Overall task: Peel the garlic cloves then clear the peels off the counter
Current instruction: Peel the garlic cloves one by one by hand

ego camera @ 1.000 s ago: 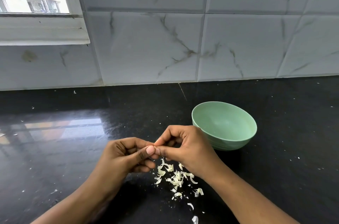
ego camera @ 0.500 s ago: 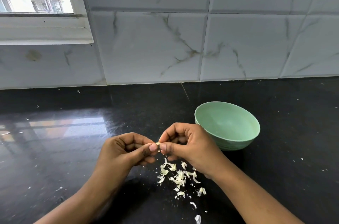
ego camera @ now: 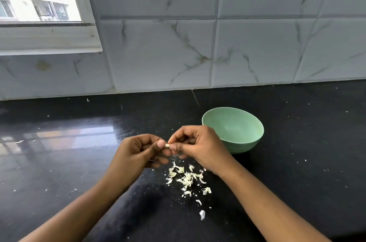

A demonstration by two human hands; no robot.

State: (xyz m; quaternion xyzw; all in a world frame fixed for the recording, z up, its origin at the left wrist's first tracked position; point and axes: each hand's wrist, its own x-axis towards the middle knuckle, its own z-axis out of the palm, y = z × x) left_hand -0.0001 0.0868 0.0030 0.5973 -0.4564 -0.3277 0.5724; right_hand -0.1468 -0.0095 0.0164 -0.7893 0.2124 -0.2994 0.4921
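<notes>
Surface and material findings: counter area

The counter (ego camera: 297,162) is noted as black, finely speckled stone polished to a high gloss, with window light mirrored in it at the left. The wall tiles (ego camera: 158,53) are recorded as smooth marble-look ceramic, grey-white with dark veining, of soft sheen and with bevelled edges. The bowl (ego camera: 233,128) is judged to be pale green plastic of satin finish, with faint ridges on its lower outer wall. The peels (ego camera: 186,179) are seen as thin, dry, papery, cream-coloured curled flakes. Too little of the garlic clove (ego camera: 167,145) is exposed for its finish to be judged. The window frame (ego camera: 49,41) is noted as white and smooth; its material cannot be determined.
</notes>
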